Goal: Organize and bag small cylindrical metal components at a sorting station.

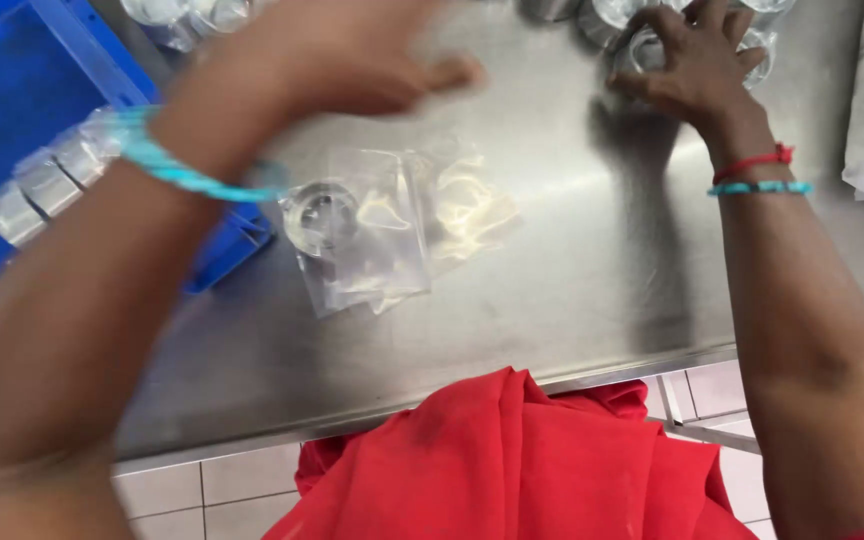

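On the steel table (592, 260), the clear plastic bags (392, 225) lie flat near the middle, one of them holding a round clear container (320, 215) at its left end. The left hand (342, 55) hangs above and beyond the bags, blurred — fingers look loosely extended, holding nothing that can be made out. Well to the right of the bags, at the table's far edge, the right hand (697, 55) is spread claw-like over a clear round container (642, 50), fingertips on its rim, among other such containers (762, 20). Left of the bags sits a blue crate (12, 90) with a wrapped row of containers (47, 180) on its edge. Red cloth (512, 460) lies nearer than the bags — below the table's front edge.
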